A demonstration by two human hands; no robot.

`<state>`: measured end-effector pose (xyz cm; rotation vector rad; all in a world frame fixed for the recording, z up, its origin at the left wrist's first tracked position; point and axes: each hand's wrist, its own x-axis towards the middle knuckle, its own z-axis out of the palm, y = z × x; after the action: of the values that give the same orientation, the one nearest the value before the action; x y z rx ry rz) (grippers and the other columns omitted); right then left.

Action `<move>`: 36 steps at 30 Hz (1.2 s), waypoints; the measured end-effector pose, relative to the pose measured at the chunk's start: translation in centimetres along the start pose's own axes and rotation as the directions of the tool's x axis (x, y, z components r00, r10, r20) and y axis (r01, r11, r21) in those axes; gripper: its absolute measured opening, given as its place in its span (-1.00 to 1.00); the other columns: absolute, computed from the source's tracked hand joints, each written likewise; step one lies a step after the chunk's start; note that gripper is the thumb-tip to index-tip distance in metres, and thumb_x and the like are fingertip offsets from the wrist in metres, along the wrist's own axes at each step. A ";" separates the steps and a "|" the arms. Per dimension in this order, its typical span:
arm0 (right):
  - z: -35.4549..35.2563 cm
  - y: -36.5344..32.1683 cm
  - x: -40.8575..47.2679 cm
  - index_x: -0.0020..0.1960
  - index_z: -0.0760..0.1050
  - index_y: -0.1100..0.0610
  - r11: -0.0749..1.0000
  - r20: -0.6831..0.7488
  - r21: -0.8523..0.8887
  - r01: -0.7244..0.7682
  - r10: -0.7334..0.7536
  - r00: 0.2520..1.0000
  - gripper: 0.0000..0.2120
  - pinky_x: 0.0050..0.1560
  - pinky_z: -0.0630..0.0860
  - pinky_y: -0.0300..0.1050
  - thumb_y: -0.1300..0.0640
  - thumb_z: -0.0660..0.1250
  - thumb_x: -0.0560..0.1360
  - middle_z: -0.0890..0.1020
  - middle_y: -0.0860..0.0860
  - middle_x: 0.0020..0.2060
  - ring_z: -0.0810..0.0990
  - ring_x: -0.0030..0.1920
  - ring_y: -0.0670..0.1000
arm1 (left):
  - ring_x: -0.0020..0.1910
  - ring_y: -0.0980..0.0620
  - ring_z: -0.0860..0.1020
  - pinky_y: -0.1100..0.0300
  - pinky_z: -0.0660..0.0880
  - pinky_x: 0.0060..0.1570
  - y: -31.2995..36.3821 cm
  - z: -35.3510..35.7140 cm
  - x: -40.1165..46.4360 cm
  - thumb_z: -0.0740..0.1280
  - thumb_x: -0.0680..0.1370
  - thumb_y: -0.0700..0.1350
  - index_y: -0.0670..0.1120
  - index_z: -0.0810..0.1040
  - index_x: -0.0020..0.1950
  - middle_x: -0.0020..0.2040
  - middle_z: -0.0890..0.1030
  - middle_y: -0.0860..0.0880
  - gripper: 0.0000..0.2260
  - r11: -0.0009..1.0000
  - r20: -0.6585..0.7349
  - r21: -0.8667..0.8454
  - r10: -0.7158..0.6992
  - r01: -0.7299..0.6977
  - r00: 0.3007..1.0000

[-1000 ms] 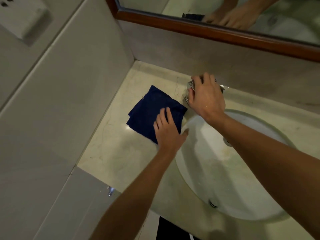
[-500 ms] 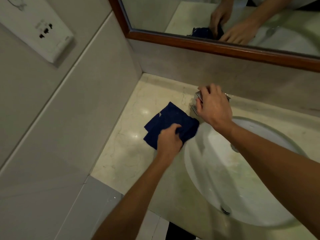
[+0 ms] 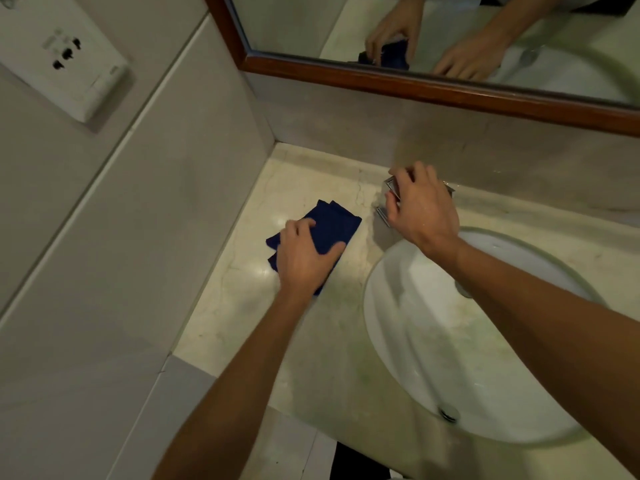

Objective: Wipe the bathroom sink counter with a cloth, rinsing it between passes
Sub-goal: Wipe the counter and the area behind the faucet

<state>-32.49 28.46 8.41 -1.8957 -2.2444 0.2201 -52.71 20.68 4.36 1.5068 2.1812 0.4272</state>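
Left hand: left hand [image 3: 304, 258] lies on the cloth, palm down, fingers bent over the fabric and thumb pressed on its right edge; it grips the cloth against the counter.
Right hand: right hand [image 3: 420, 209] covers the chrome tap [image 3: 389, 188], fingers curled round the metal body; it holds the tap.
Cloth: dark blue folded cloth [image 3: 332, 223] lies flat on the counter, left of the basin and apart from its rim; two folded corners point toward the back wall, and the near end is hidden under the left hand.
Counter: pale marble counter [image 3: 242, 299] runs left of and in front of the basin, with bright glare spots beside the cloth.
Basin: white oval basin [image 3: 433, 341] is set into the counter; drain [image 3: 448, 412] sits in its near part.
Tap: mounted just behind the basin's rear left rim; mostly hidden by the right hand.
Mirror: wood-framed mirror [image 3: 415, 86] hangs above and behind the basin; it reflects both hands and the cloth.
Wall socket: white socket plate [image 3: 65, 57] is fixed on the side wall, well to the left of the basin.
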 end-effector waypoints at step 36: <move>1.0 0.9 0.5 0.40 0.44 0.12 1.000 -0.012 -0.001 0.012 -0.012 1.000 -0.60 0.12 0.53 0.08 -0.01 0.23 0.61 0.51 0.10 0.18 0.47 0.19 0.13 | 0.55 -0.09 0.25 -0.06 0.19 0.53 2.3 6.5 16.0 0.13 0.70 0.12 0.04 0.41 0.56 0.58 0.30 -0.06 -0.56 0.754 0.183 0.026 0.642 -0.656 0.745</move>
<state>-31.97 29.11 7.29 -1.8780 -2.2485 0.2057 -52.23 36.41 -3.01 2.2613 1.5014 0.4017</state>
